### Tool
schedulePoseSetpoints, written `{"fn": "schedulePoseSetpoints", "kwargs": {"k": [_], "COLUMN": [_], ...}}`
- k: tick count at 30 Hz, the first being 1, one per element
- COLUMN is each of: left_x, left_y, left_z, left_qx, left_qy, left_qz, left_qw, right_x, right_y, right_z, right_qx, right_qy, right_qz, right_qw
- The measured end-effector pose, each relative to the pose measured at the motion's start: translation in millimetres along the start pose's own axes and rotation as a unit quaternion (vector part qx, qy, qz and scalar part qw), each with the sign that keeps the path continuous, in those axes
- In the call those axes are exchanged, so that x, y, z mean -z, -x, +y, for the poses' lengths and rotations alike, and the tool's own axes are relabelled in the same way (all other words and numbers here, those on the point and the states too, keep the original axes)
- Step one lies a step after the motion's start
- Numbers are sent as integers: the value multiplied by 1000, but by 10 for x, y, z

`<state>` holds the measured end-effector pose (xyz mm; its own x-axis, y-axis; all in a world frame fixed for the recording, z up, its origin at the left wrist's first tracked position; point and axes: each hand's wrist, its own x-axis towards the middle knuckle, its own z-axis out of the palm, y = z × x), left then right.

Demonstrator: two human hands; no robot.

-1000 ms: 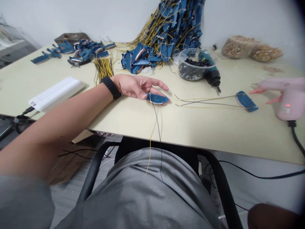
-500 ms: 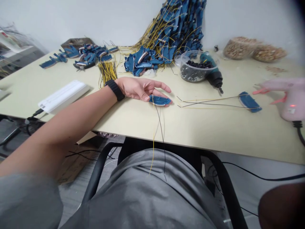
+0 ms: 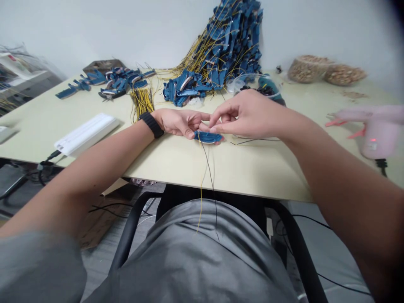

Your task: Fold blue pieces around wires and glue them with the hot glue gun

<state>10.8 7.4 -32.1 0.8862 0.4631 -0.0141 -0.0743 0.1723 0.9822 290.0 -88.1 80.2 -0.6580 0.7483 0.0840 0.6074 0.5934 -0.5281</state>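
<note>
**Two hands close in on a blue wired strip (image 3: pixel 207 137) at the front of the table (image 3: pixel 167 164).**

Left to right: a white plastic case (image 3: pixel 86 134), then the left hand (image 3: pixel 179 123) gripping the strip's left end (black watch band (image 3: pixel 152 124) on that wrist), then the right hand (image 3: pixel 249 115), thumb and forefinger pinched at the strip's right end, contact unclear. A pink glue gun (image 3: pixel 375 130) sits farther right.

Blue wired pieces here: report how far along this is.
Looks done: tall heap of blue pieces with yellow wires by the wall. In hand: one curved blue piece with yellow and black wires, held by the left hand, right fingertips on it. Remaining, apparently: loose yellow wire bundle, scattered blue pieces farther left.
</note>
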Motion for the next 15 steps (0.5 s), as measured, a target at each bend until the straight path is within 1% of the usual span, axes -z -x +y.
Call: {"fn": "schedulePoseSetpoints", "kwargs": {"k": [3, 5, 8, 12, 15], "left_x": [37, 45, 26, -27, -25], "left_y": [16, 32, 37, 25, 36], "left_z": [0, 14, 35, 60, 54], "left_qx": [31, 48, 51, 36, 34], "left_qy": [-75, -96, -98, -104, -101], "left_qz": [-18, -7, 7, -23, -37], "left_qw": [997, 994, 994, 994, 994], "right_x": [-97, -150, -199, -220, -221], "right_y": [-9, -5, -6, -4, 8], "right_z": [66, 100, 125, 118, 99], "right_qx": [2, 4, -1, 7, 12], "right_qy": [9, 4, -8, -11, -3], "right_qz": [-8, -9, -11, -1, 13], "right_qw": [1000, 1000, 1000, 1000, 1000]}}
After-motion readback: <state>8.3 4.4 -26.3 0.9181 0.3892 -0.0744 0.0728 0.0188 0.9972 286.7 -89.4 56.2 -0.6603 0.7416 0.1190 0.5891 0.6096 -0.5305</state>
